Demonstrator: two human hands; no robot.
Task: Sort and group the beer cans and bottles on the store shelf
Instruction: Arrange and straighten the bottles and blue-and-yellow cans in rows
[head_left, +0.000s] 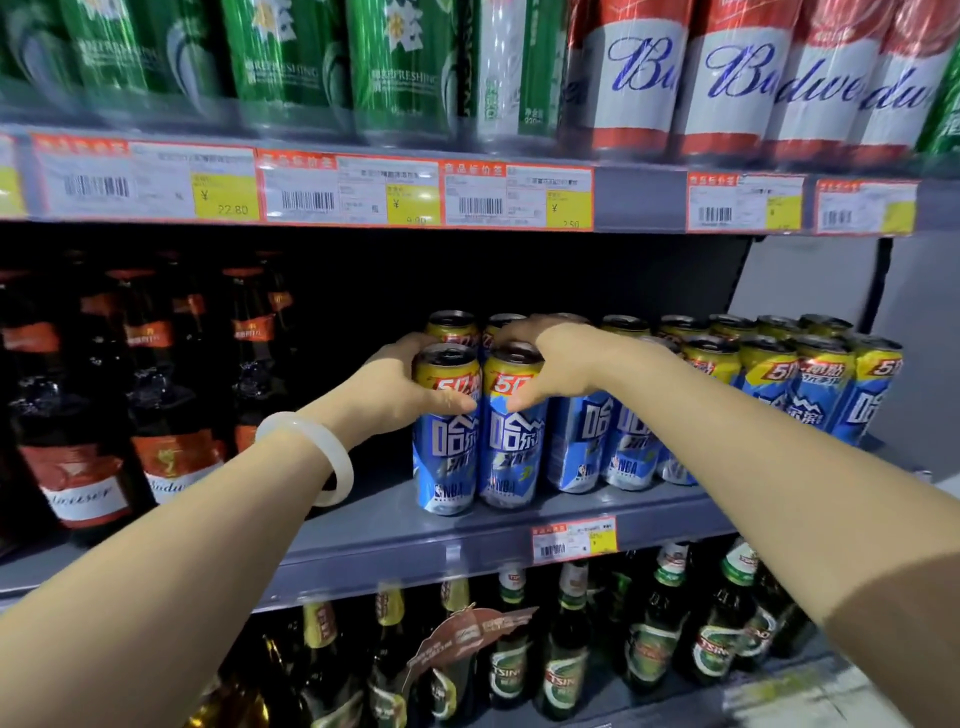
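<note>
Two blue and gold beer cans stand side by side at the front of the middle shelf (395, 525). My left hand (400, 387) grips the left can (445, 431), thumb across its front. My right hand (550, 364) grips the right can (511, 431) from its top and side, thumb on its front. More cans of the same kind (769, 384) stand in rows to the right and behind. The fingers of both hands are hidden behind the cans.
Dark brown bottles with red labels (78, 415) fill the left of the middle shelf. Green cans (291, 57) and red and white cans (628, 73) stand on the shelf above. Green-labelled bottles (566, 654) fill the shelf below. Price tags (353, 192) line the shelf edges.
</note>
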